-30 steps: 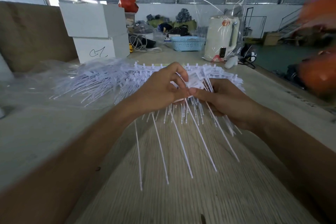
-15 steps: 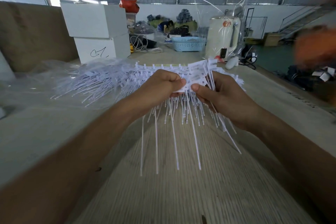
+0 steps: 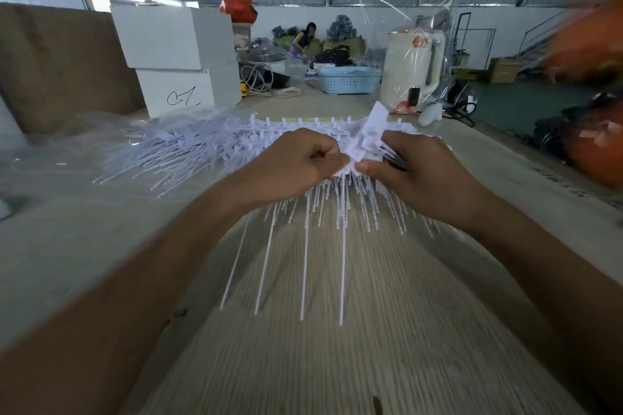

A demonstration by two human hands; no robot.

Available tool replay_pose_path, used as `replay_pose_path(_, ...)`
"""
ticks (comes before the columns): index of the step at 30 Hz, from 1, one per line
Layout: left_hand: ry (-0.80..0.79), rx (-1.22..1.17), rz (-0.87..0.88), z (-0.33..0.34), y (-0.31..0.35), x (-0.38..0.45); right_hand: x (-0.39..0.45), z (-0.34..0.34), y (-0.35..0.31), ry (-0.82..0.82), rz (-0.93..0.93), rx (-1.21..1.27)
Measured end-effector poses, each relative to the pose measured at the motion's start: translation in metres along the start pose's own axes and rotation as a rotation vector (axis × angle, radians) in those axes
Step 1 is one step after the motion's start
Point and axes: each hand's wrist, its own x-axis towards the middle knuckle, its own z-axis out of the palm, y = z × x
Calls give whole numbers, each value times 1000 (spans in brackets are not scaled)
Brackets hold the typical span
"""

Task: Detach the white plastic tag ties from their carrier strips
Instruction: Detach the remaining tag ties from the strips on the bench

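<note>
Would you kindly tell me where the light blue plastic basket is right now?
In the head view the light blue basket sits at the table's far end, just right of centre, between the stacked white boxes and the bagged white appliance.

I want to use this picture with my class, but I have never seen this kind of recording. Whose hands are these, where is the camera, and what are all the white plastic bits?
There is no machine here. A person wears a wide-angle camera on the head, looking forward and down, so you see that person's own arms. The left hand and the right hand both grip a bunch of white plastic tag ties; their thin tails hang down below the hands. On the table behind lies a pile of more ties on clear plastic film. Further back stand two stacked white boxes, a blue basket and a white appliance wrapped in clear plastic. The orange blur at the right edge is too smeared to identify.
</note>
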Motion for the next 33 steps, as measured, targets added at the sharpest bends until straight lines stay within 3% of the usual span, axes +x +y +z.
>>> replay_pose_path(5,59,193,50,4,-4,0,1,4,-4,-57,112,-139)
replay_pose_path(11,92,240,36,0,-4,0,-1,11,-16,141,82,-238)
replay_pose_path(16,163,97,87,2,-9,1,-1,-3,1,106,256,220)
replay_pose_path(21,47,-35,64,5,-6,-1,-4,9,0,-77,392,488)
replay_pose_path(25,38,-67,101,6,-2,-1,-4,14,-9,15,358,523)
replay_pose_path(28,96,-107,127,6,2,-2,-1,14,-14,93,481,665)
replay_pose_path(33,171,-227,118,5,6,-4,-1,8,-17,22,548,887)
